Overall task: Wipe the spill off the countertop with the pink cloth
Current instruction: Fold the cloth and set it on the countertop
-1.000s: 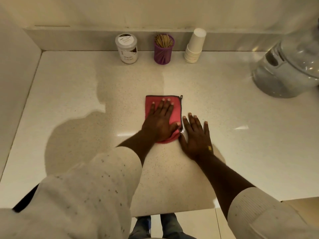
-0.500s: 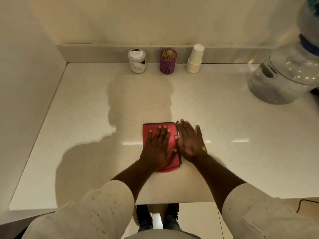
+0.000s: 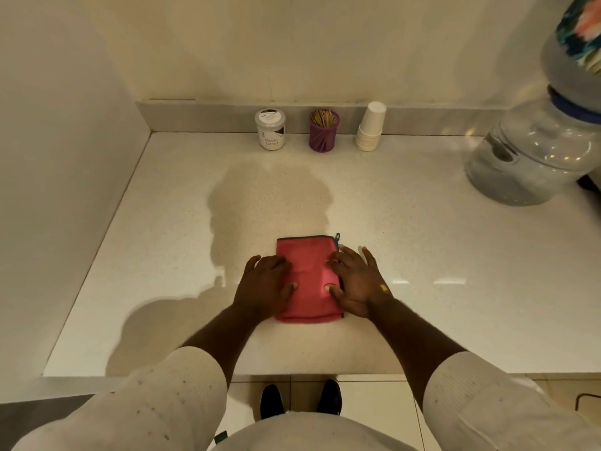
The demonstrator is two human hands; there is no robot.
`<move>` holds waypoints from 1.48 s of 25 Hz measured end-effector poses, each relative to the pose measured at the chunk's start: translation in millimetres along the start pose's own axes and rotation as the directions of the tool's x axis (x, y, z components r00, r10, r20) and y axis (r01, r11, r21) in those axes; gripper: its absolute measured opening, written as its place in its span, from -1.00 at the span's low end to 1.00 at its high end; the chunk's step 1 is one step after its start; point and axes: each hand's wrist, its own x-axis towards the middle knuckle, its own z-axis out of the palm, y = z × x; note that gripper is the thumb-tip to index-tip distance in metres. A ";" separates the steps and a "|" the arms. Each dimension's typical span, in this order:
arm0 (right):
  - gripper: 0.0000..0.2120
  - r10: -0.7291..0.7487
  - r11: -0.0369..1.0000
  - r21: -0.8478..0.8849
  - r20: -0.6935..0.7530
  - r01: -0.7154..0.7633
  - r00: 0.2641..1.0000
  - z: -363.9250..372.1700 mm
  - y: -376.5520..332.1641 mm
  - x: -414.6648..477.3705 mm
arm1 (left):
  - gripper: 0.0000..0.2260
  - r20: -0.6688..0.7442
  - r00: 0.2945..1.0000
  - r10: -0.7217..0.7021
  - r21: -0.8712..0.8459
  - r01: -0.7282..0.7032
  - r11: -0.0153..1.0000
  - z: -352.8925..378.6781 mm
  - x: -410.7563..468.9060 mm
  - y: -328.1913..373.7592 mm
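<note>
Both forearms reach forward over the white speckled countertop (image 3: 406,222), cream knit sleeves pushed up. Left hand (image 3: 265,284) lies on the left edge of the pink cloth (image 3: 309,271), fingers curled, thumb on the fabric. Right hand (image 3: 356,281) is spread flat across its right edge, half on stone. Cloth is folded, grey-trimmed, near the front edge. Pale walls, glossy reflections.

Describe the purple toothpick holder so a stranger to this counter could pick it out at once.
Look to the back edge of the white countertop, where three small items stand in a row against the low backsplash. The purple toothpick holder is the middle one, between the white jar labelled Masala Extract and the stack of white paper cups. It is the only coloured one, open-topped and full of wooden toothpicks.
</note>
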 end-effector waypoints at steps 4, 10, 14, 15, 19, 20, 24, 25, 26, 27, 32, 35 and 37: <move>-0.63 0.027 1.000 0.007 -0.086 -0.026 0.996 1.9 -4.6 2.9 | -0.68 0.004 1.000 0.010 0.010 -0.011 1.000 -6.6 4.4 5.7; -0.72 0.053 0.998 -0.006 -0.162 -0.055 0.985 2.7 -15.1 -2.2 | -0.77 -0.006 0.997 0.076 0.036 -0.076 0.996 -9.2 5.8 8.3; -0.72 0.099 0.995 0.030 -0.248 -0.095 0.964 -6.8 -21.5 -10.3 | -0.72 -0.075 0.974 0.214 0.062 -0.210 0.976 -13.2 9.6 2.5; -0.71 0.110 0.994 0.028 -0.269 -0.106 0.957 -12.0 -22.9 -12.0 | -0.71 -0.068 0.972 0.224 0.048 -0.221 0.974 -17.3 13.4 2.8; -0.74 0.168 0.986 0.037 -0.290 -0.164 0.942 -42.4 -18.2 -20.1 | -0.64 -0.039 0.957 0.288 0.023 -0.287 0.958 -37.6 35.4 16.5; -0.73 0.184 0.983 0.036 -0.292 -0.181 0.939 -49.9 -15.1 -21.9 | -0.66 -0.035 0.951 0.307 0.022 -0.306 0.952 -42.1 42.4 19.9; -0.59 0.226 0.971 -0.007 -0.293 -0.239 0.929 -77.5 8.3 -31.2 | -0.78 0.066 0.948 0.313 0.036 -0.315 0.948 -58.9 75.3 46.7; -0.61 0.238 0.967 -0.011 -0.299 -0.253 0.924 -83.2 17.1 -33.2 | -0.80 0.067 0.948 0.311 0.037 -0.314 0.949 -62.0 83.7 55.9; -0.64 0.248 0.965 -0.010 -0.307 -0.264 0.919 -88.2 27.6 -34.5 | -0.80 0.054 0.948 0.315 0.036 -0.317 0.948 -64.1 92.0 65.7; -0.66 0.255 0.962 -0.013 -0.310 -0.273 0.916 -92.4 38.1 -34.8 | -0.80 0.040 0.946 0.322 0.035 -0.324 0.946 -64.7 99.3 74.7; -0.76 0.273 0.953 -0.053 -0.280 -0.298 0.920 -115.7 113.3 -37.0 | -0.80 0.032 0.959 0.282 0.000 -0.282 0.959 -55.8 144.9 132.4; -0.76 0.261 0.955 -0.063 -0.279 -0.289 0.924 -130.4 169.0 -36.7 | -0.82 0.040 0.973 0.227 -0.013 -0.227 0.974 -43.7 179.2 177.5; -0.76 0.240 0.962 -0.060 -0.286 -0.267 0.928 -135.8 202.9 -32.4 | -0.82 0.034 0.978 0.204 0.013 -0.205 0.979 -34.2 201.8 201.1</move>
